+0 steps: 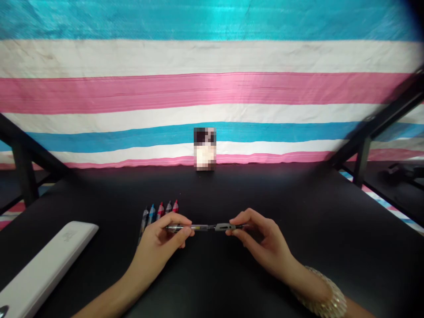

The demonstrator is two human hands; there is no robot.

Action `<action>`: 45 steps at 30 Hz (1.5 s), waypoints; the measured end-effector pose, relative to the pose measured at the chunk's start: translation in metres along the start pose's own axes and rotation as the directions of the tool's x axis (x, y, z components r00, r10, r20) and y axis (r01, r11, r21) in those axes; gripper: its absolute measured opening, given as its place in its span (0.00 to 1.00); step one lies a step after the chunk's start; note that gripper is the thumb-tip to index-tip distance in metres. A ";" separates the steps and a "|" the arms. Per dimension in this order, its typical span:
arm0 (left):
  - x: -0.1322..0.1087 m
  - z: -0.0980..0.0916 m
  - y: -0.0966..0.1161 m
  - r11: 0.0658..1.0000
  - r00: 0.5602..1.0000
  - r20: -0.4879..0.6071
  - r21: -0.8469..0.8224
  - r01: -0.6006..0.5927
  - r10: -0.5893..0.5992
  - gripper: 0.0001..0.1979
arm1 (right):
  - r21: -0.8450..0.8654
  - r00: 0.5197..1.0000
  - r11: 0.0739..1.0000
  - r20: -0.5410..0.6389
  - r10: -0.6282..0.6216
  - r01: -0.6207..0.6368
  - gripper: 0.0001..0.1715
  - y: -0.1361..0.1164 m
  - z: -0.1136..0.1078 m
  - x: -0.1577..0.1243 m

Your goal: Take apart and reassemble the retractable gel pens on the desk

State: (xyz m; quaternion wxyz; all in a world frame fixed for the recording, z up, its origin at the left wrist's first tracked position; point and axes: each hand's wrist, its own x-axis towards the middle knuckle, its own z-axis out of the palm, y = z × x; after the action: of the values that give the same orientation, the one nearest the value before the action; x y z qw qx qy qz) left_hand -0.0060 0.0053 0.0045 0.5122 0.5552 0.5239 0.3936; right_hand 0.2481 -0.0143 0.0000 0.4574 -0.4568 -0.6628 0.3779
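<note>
Both hands hold one pen [206, 228] level above a black table [298, 247]. My left hand [165, 240] pinches the pen's clear barrel end between thumb and fingers. My right hand [261, 240] pinches the grey end, which has a clip. Several more pens [159, 212] with blue, red and dark caps lie side by side on the table just behind my left hand. A pearly bracelet [326, 293] sits on my right wrist.
A long white case [46, 267] lies at the table's left front. A small blurred-out box [204, 149] stands at the table's far edge before a cloth striped blue, white and pink. Black frame legs stand at both sides.
</note>
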 end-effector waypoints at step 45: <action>-0.003 0.002 0.001 1.000 1.000 -0.024 -0.020 -0.010 0.010 0.07 | -0.446 0.918 0.806 0.256 -0.303 0.390 0.12 -0.001 -0.004 0.003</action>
State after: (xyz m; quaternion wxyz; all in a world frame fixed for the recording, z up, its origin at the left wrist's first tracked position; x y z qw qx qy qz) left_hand -0.0039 0.0023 0.0052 0.5096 0.5479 0.5233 0.4079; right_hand 0.2511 -0.0112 0.0030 0.3293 -0.3935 -0.8457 0.1463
